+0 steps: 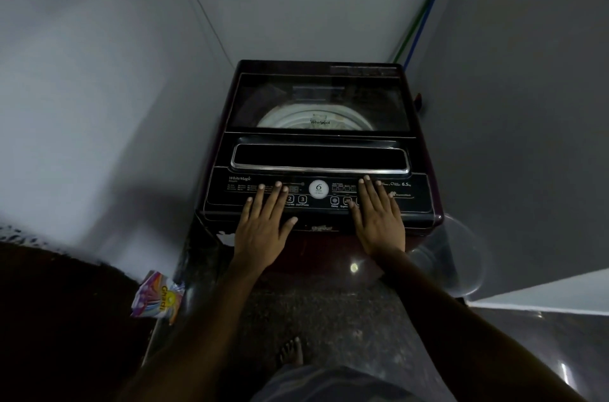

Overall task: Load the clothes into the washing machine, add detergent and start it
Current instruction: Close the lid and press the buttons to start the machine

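Washing machine (316,98) has left hand (263,227) and right hand (379,220) resting flat, fingers straight.

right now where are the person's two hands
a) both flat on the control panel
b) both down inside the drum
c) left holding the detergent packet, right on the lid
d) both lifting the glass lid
A: the left hand and the right hand lie with straight fingers on the control panel, while the glass lid is shut and the detergent packet lies on the floor.
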Tool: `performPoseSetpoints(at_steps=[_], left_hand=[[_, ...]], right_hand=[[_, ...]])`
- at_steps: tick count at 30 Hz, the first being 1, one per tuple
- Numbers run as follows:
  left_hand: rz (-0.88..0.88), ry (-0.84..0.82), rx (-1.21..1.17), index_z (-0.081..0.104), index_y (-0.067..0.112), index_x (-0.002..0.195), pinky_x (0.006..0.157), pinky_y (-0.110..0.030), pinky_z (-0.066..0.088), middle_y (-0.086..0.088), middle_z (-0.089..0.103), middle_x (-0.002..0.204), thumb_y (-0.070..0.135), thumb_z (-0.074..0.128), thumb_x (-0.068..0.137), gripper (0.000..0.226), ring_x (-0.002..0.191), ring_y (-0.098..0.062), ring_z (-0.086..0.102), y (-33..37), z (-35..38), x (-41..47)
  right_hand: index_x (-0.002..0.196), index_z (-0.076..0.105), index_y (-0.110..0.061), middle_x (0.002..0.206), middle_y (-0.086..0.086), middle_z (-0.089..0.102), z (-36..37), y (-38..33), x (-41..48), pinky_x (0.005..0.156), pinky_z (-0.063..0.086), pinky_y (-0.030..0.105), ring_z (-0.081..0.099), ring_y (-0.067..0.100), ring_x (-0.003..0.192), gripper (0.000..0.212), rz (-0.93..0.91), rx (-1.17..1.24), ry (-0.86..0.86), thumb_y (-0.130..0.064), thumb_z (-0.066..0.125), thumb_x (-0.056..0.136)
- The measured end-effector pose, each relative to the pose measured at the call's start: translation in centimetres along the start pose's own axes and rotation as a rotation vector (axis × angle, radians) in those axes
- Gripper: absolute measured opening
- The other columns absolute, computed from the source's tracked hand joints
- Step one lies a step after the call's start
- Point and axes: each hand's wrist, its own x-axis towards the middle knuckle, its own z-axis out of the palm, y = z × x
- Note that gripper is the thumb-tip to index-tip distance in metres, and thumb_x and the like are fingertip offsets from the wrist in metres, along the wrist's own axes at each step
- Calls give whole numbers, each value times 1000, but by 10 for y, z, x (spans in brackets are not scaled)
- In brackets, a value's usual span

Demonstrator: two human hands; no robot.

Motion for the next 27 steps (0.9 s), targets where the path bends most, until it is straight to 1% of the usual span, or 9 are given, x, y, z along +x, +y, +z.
performPoseSetpoints(at_steps=[3, 5, 7, 9, 14, 18, 21, 23, 27], left_hand=[[34, -9, -7, 17, 16, 155, 120, -45, 15, 0, 10, 163, 56, 22, 100, 69, 151, -27, 5, -5, -2, -6], [19, -1, -54, 25, 8, 152, 120, -46, 19, -8, 16, 162, 53, 33, 100, 69, 150, -29, 11, -5, -3, -6], [-6, 4, -77, 30, -1, 147, 119, -46, 20, -17, 20, 159, 51, 43, 97, 73, 148, -31, 17, -4, -3, -5], [-12, -3, -59, 31, -5, 145, 118, -45, 19, -21, 21, 158, 49, 48, 95, 75, 148, -33, 20, -4, -4, -3], [26, -22, -10, 26, -4, 148, 119, -44, 15, -20, 15, 160, 52, 50, 94, 81, 149, -32, 13, -9, -3, -3], [28, -18, 16, 21, -1, 150, 120, -42, 10, -17, 9, 162, 54, 46, 95, 82, 150, -28, 7, -10, -2, -5], [24, 55, -2, 24, 2, 150, 121, -45, 15, -13, 14, 162, 54, 47, 95, 79, 150, -25, 10, -12, 2, -8], [29, 89, -8, 25, 4, 150, 121, -46, 15, -10, 16, 162, 55, 46, 95, 78, 150, -22, 11, -14, 5, -8], [29, 100, 28, 23, 8, 152, 121, -45, 14, -8, 12, 163, 59, 41, 94, 79, 151, -21, 8, -17, 10, -7]], right_hand=[[154, 8, -23, 161, -7, 6, -1, 9, -10, 121, 3, 33, -4, 8, 148, 63, -23, 1, -17, -56, 16, 100], [154, 7, -22, 162, -5, 7, -3, 15, -13, 121, 4, 35, -3, 10, 148, 70, -21, 14, -32, -62, 16, 97], [154, 4, -21, 162, -4, 5, -5, 19, -14, 121, 4, 36, -3, 12, 149, 77, 10, 25, -45, -68, 17, 94], [154, 0, -19, 162, -2, 2, -7, 22, -13, 121, 1, 37, -5, 13, 148, 85, 41, 29, -57, -73, 17, 90], [153, -3, -17, 162, 0, -3, -9, 26, -9, 121, -2, 37, -10, 13, 148, 96, 58, 6, -87, -80, 14, 84], [153, -4, -17, 162, 0, -3, -10, 25, -10, 121, -1, 38, -11, 14, 148, 95, 63, -3, -89, -79, 16, 84], [153, -5, -18, 162, 0, -3, -8, 24, -9, 121, 0, 39, -10, 14, 148, 93, 61, -8, -72, -79, 16, 85], [153, -5, -23, 162, -1, -2, -5, 23, -8, 121, 1, 40, -10, 15, 148, 89, 52, -11, -51, -77, 17, 86], [153, -3, -27, 162, -1, -2, -3, 24, -9, 121, 0, 41, -10, 15, 148, 85, 62, -14, -34, -76, 18, 87]])
